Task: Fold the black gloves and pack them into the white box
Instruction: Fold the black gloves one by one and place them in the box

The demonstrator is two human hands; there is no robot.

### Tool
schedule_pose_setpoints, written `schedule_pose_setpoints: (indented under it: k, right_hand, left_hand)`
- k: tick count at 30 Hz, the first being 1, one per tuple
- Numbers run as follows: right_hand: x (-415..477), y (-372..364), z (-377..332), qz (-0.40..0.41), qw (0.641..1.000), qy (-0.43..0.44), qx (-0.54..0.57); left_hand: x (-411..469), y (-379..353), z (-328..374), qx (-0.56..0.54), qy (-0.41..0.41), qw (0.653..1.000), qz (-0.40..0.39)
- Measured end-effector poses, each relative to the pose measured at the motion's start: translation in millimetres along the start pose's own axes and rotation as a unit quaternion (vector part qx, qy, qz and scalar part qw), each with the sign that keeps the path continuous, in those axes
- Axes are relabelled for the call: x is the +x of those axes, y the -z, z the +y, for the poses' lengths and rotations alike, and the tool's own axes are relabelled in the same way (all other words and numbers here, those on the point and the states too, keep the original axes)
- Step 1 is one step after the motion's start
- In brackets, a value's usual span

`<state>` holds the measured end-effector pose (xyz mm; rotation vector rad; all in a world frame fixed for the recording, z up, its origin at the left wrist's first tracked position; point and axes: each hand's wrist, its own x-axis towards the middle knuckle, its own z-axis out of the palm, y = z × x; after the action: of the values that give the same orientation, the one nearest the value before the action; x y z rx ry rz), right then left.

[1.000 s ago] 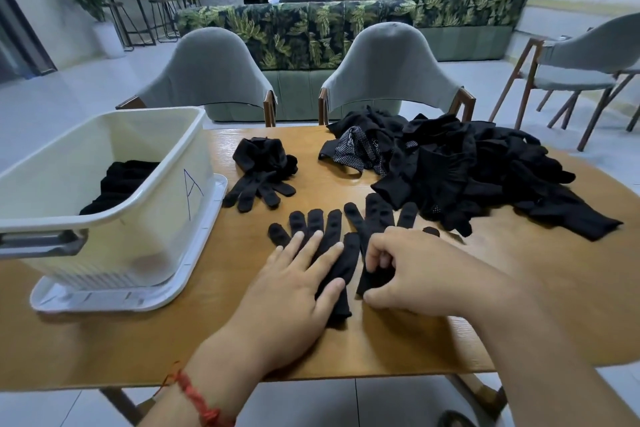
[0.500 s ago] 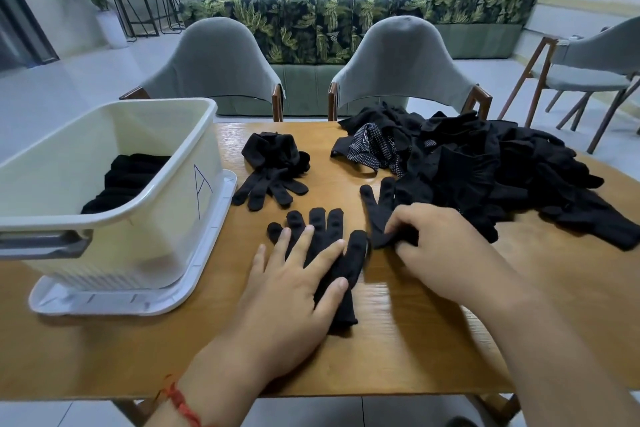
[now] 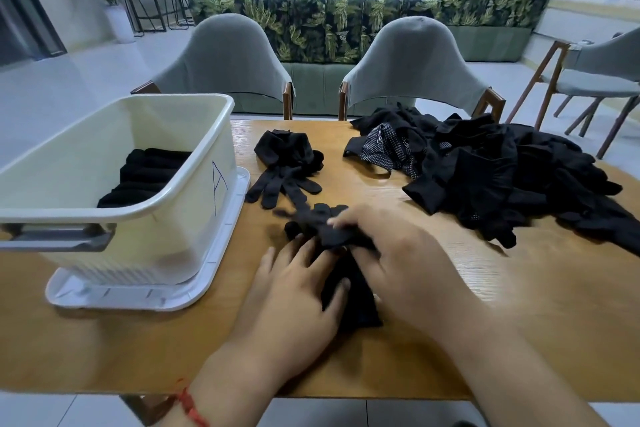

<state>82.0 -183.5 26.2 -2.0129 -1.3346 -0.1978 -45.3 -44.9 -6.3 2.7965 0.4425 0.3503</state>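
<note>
**worktop, centre near edge**
- flat black fabric glove, lying on the light wooden table, cuff end toward the person. the left hand rests on it palm down, fingers straight and spread, pressing it to the board.
- second black glove, bunched across the finger end of the first. the right hand has its fingers curled over it and pinches the cloth. this part is blurred, so the shape of the fold cannot be told.
- red cord bracelet on the left wrist.

**worktop, left**
- white plastic box, open-topped, with a blue letter "a" on its side wall and a grey handle on the near end. it stands on a flat white plastic lid.
- stack of folded black gloves, inside the box, against its far right side.

**worktop, middle and right**
- loose pair of black gloves, just right of the box, fingers pointing toward the near edge.
- heap of unfolded black gloves, on the far right part of the table, a few showing white-dotted palms.

**surroundings**
- two grey shell chairs with wooden arms at the far edge of the table.
- leaf-print sofa behind them.
- two people seated beyond the sofa, backs turned.
</note>
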Motion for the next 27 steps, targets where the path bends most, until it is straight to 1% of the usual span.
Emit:
schedule_pose_setpoints:
  k: [3,6,9,11,14,18,21,24,27]
  right_hand:
    - [-8.3,-5.7,-2.1,-0.068,0.996,0.028,-0.042]
    - [-13.9,-6.3,3.6,-0.076,0.995,0.039,-0.046]
    - [-15.6,-9.3,7.7,-0.083,0.995,0.044,-0.039]
    - [-15.2,-13.1,8.3,-0.073,0.995,0.049,-0.035]
    - [-12.9,-16.8,7.3,-0.039,0.998,0.047,-0.035]
    - [-13.0,-15.0,5.8,0.0,0.996,0.052,-0.066]
    - [-16.6,-11.9,4.8,0.033,0.993,0.063,-0.092]
    - [-20.9,-12.4,5.4,0.029,0.991,0.067,-0.11]
    - [-24.1,-13.2,6.0,-0.007,0.992,0.056,-0.114]
  left_hand:
    - [-0.6,5.2,3.1,-0.011,-0.001,1.0,-0.001]
    - [-0.9,10.5,-1.3,-0.068,0.008,0.998,0.009]
    - [-3.6,16.7,-6.4,-0.078,0.01,0.996,0.039]
    - [-6.5,19.8,-5.8,-0.085,0.022,0.995,0.048]
    - [-6.9,19.1,-5.6,-0.063,0.025,0.997,0.044]
    - [-3.6,16.6,-9.0,-0.041,0.023,0.999,0.028]
    - [-3.1,16.6,-11.4,-0.049,0.021,0.998,0.025]
    - [-2.2,14.2,-14.3,-0.048,0.024,0.998,0.019]
    - [-1.7,12.2,-18.4,-0.04,0.052,0.998,0.018]
